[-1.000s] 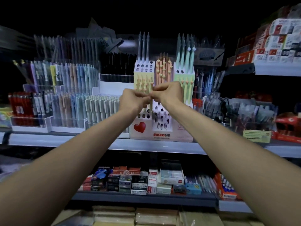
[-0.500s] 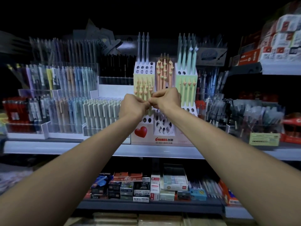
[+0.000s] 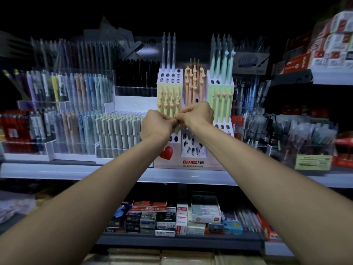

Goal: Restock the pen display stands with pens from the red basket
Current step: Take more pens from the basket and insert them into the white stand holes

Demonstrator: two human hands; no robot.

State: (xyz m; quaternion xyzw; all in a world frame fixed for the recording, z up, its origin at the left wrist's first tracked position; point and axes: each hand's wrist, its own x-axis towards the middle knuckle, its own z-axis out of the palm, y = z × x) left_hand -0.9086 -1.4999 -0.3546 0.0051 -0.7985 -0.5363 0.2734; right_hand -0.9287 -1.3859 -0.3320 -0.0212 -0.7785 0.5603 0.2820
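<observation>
A pale yellow-green pen (image 3: 177,130) stands upright over the lower holes of the white tiered cardboard pen display stand (image 3: 210,161) on the grey shelf (image 3: 76,172). The left hand (image 3: 156,124) and right hand (image 3: 196,113) meet there, and the curled fingers of both pinch it.

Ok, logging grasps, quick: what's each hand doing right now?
Left hand: fingers curled, pinching the pale pen.
Right hand: fingers curled, pinching the same pen.
</observation>
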